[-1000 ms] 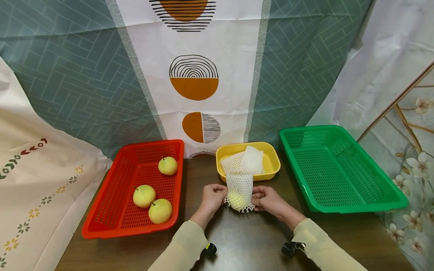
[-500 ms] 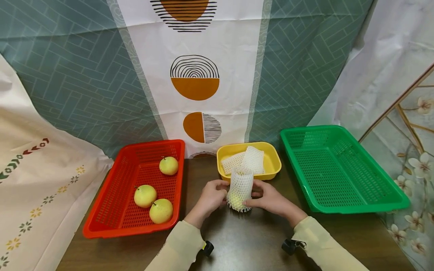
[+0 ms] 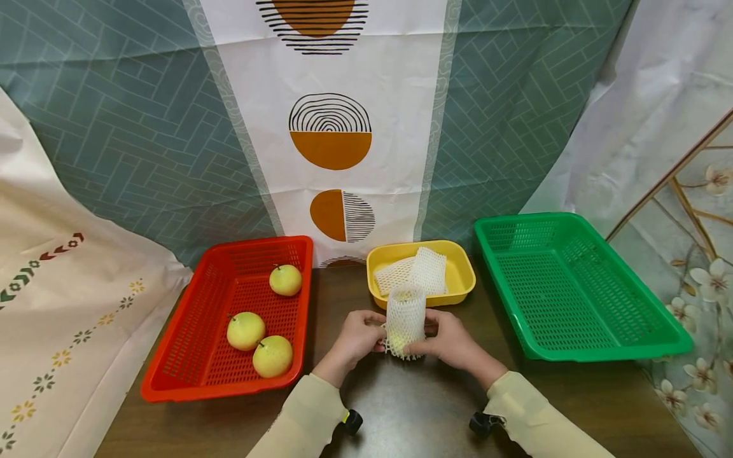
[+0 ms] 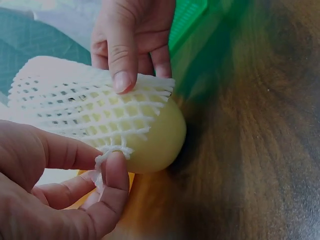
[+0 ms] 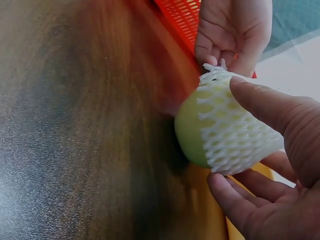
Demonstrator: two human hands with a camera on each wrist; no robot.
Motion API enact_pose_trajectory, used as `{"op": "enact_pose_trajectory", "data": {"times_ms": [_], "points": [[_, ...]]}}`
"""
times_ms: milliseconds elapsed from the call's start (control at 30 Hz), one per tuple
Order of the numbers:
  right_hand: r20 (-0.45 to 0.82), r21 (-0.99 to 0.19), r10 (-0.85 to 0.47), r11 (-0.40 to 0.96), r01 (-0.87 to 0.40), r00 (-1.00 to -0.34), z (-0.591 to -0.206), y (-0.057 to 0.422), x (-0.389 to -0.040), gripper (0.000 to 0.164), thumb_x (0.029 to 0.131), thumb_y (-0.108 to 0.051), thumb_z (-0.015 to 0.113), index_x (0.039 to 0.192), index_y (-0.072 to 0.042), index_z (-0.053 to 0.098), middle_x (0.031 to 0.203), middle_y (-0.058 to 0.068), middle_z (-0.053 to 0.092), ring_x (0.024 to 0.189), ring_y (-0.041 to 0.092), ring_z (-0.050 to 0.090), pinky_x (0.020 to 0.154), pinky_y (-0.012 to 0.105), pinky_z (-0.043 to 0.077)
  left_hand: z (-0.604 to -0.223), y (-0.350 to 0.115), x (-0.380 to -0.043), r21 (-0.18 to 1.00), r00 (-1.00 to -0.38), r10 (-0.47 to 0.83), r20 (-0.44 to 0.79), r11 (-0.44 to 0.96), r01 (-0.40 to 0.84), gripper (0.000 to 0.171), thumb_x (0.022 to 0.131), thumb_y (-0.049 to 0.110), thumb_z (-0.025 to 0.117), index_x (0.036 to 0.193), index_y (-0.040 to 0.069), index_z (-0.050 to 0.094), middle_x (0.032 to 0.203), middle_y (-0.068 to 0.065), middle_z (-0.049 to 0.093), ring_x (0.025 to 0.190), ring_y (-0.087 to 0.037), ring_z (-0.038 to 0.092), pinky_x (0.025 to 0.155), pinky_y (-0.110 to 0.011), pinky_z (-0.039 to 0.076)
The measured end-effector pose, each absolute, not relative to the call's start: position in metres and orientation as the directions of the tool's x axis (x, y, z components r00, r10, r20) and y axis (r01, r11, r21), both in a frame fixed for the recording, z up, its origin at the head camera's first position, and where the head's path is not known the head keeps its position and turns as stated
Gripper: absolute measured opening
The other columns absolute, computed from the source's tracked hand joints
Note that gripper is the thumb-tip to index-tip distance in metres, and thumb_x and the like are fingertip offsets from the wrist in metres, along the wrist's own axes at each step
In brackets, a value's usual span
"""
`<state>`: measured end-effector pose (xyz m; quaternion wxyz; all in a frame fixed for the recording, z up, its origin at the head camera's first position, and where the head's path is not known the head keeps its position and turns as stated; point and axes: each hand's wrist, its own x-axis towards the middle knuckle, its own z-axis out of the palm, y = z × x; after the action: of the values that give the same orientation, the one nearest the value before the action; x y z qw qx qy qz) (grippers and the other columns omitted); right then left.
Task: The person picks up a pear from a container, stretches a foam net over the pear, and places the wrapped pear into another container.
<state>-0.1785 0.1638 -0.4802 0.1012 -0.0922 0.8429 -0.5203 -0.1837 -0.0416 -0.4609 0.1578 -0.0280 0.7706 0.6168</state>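
Note:
A white foam fruit net [image 3: 406, 315] stands upright over a pale yellow pear [image 4: 169, 132] on the dark table, between both hands. The pear's rounded lower end shows bare past the net's frayed edge in both wrist views. My left hand [image 3: 355, 338] pinches that edge between thumb and fingers, on the pear's left side. With the thumb across the front and fingers on the far side, my right hand [image 3: 452, 340] holds the net [image 5: 232, 130] around the pear. The net's upper part rises beyond the fruit as a hollow tube.
A red basket [image 3: 150, 381] at left contains three pears [image 3: 272, 356]. Just behind the hands, a yellow tub [image 3: 460, 270] holds more foam nets [image 3: 429, 270]. At right stands a green basket [image 3: 578, 353]. A patterned cloth [image 3: 487, 127] hangs behind the table.
The right thumb has come round to the front of the net, and the left fingers have regripped its edge. The net, earlier flared wide at the bottom, now stands narrower around the pear.

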Motion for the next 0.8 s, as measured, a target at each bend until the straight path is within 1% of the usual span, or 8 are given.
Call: {"op": "enact_pose_trajectory", "data": {"times_ms": [200, 333, 500, 567, 633, 800], "points": [[-0.098, -0.896, -0.263, 0.444, -0.030, -0.960, -0.482, 0.162, -0.179, 0.070, 0.058, -0.033, 0.089, 0.118, -0.012, 0.059, 0.110, 0.003, 0.066, 0.097, 0.020, 0.064, 0.076, 0.029, 0.054, -0.470, -0.041, -0.186, 0.934, -0.953, 0.125, -0.275, 0.270, -0.234, 0.032, 0.072, -0.003, 0.058, 0.104, -0.004, 0.063, 0.069, -0.004, 0.057, 0.051, -0.011, 0.053, 0.052, -0.029, 0.055], [-0.118, -0.898, -0.268, 0.439, -0.012, -0.956, -0.485, 0.163, -0.179, 0.073, 0.057, -0.033, 0.089, 0.119, -0.011, 0.058, 0.110, 0.004, 0.065, 0.095, 0.018, 0.064, 0.074, 0.029, 0.054, -0.476, -0.041, -0.186, 0.928, -0.954, 0.111, -0.278, 0.288, -0.237, 0.033, 0.070, -0.004, 0.056, 0.102, -0.005, 0.063, 0.073, -0.005, 0.057, 0.053, -0.012, 0.053, 0.052, -0.029, 0.055], [-0.119, -0.902, -0.299, 0.431, -0.023, -0.947, -0.489, 0.163, -0.180, 0.077, 0.057, -0.029, 0.090, 0.124, -0.011, 0.055, 0.112, 0.005, 0.064, 0.093, 0.017, 0.063, 0.074, 0.030, 0.053, -0.482, -0.041, -0.185, 0.928, -0.952, 0.122, -0.280, 0.289, -0.236, 0.030, 0.070, -0.006, 0.055, 0.098, -0.005, 0.063, 0.071, -0.005, 0.055, 0.053, -0.012, 0.053, 0.051, -0.029, 0.054], [-0.122, -0.899, -0.295, 0.438, -0.021, -0.948, -0.491, 0.163, -0.180, 0.079, 0.057, -0.029, 0.090, 0.125, -0.011, 0.054, 0.113, 0.005, 0.063, 0.093, 0.018, 0.062, 0.075, 0.030, 0.053, -0.484, -0.041, -0.185, 0.929, -0.949, 0.133, -0.287, 0.281, -0.241, 0.031, 0.071, -0.005, 0.055, 0.101, -0.005, 0.062, 0.071, -0.005, 0.056, 0.053, -0.013, 0.054, 0.052, -0.030, 0.054], [-0.133, -0.893, -0.276, 0.451, -0.006, -0.952, -0.491, 0.163, -0.181, 0.080, 0.057, -0.031, 0.089, 0.125, -0.011, 0.053, 0.112, 0.005, 0.063, 0.093, 0.017, 0.061, 0.075, 0.029, 0.052, -0.484, -0.041, -0.186, 0.931, -0.940, 0.151, -0.306, 0.253, -0.262, 0.033, 0.074, -0.003, 0.056, 0.107, -0.005, 0.061, 0.075, -0.006, 0.058, 0.056, -0.014, 0.056, 0.055, -0.031, 0.055], [-0.188, -0.902, -0.226, 0.425, 0.077, -0.956, -0.493, 0.160, -0.180, 0.076, 0.059, -0.035, 0.088, 0.121, -0.006, 0.054, 0.105, 0.006, 0.065, 0.088, 0.016, 0.062, 0.072, 0.028, 0.053, -0.485, -0.039, -0.188, 0.926, -0.903, 0.207, -0.375, 0.134, -0.354, 0.036, 0.084, 0.002, 0.050, 0.119, -0.003, 0.057, 0.085, -0.008, 0.062, 0.065, -0.016, 0.060, 0.065, -0.036, 0.057]]}}
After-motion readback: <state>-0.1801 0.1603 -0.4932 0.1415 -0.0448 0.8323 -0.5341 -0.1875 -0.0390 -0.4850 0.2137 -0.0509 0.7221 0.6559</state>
